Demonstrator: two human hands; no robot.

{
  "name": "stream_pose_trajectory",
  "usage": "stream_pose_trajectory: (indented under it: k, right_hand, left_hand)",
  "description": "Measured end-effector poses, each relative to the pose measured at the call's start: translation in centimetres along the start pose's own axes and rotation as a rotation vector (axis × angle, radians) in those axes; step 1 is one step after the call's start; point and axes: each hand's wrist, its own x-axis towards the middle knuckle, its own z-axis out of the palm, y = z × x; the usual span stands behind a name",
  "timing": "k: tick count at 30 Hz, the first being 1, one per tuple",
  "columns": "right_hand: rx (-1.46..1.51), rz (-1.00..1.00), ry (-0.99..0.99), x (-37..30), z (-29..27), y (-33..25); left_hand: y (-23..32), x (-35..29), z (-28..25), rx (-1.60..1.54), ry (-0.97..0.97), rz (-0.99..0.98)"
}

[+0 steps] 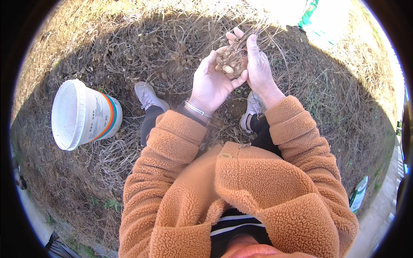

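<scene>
Both hands, left hand cupped and right hand alongside, grasp a dried peanut plant, far of the shoes. Pods near-left; stems' long axis slants far-right. White bucket left.

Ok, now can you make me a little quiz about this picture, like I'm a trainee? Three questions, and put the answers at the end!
1. Pick one. The white bucket is:
A) on the person's left
B) on the person's right
C) between the person's feet

2. True or false? The left hand and the right hand are holding a dry plant clump together.

3. Fill the gap: a pale bracelet goes around the ____ wrist.

Key: 1. A; 2. True; 3. left
</scene>
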Motion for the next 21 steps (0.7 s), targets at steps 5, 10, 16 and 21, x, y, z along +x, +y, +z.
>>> stream_pose_trajectory:
  k: [5, 10, 16, 21]
  right_hand:
    - [0.075, -0.069, -0.012, -0.1, 1.0, 0.2]
    - [0.123, -0.071, -0.011, -0.2, 1.4, 0.5]
    - [0.306, -0.020, 0.011, 0.0, 1.8, 1.0]
    - [0.330, -0.058, 0.006, 0.2, 1.8, 0.9]
  left_hand:
    - [0.6, -0.1, 0.6, -0.025, 0.034, 0.037]
    - [0.4, -0.2, 0.6, 0.098, 0.076, 0.134]
    - [0.6, 0.4, -0.5, 0.161, 0.158, 0.176]
    - [0.3, 0.1, 0.1, 0.050, 0.128, 0.055]
